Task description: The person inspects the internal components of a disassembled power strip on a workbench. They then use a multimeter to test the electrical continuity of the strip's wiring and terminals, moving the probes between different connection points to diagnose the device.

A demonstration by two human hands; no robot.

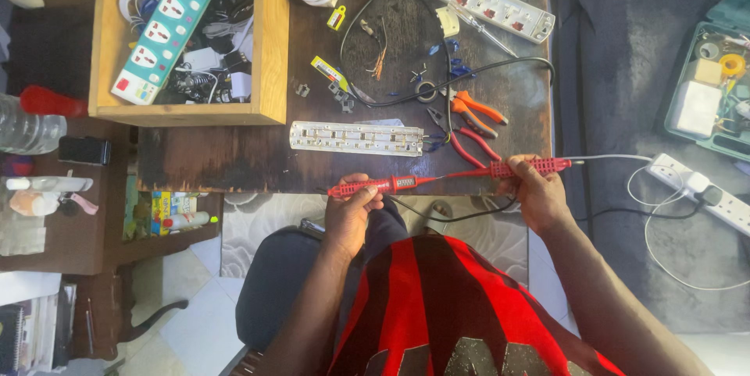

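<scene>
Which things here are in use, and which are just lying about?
In use:
left hand on a red tester
right hand on a red tool

Lying about:
open strip
pliers
white strip
wooden box
bottle

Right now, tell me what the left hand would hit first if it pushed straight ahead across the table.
Probably the opened power strip base lying flat just beyond the left hand, which grips a red tool. Height is unclear, so it might pass over it.

1. One head-worn view, looking straight down from above the person's lap.
2. It sits fairly near, taking in the dark table [234, 161], both forearms, and floor either side.
3. The table's far edge lies at the frame's top.
</scene>
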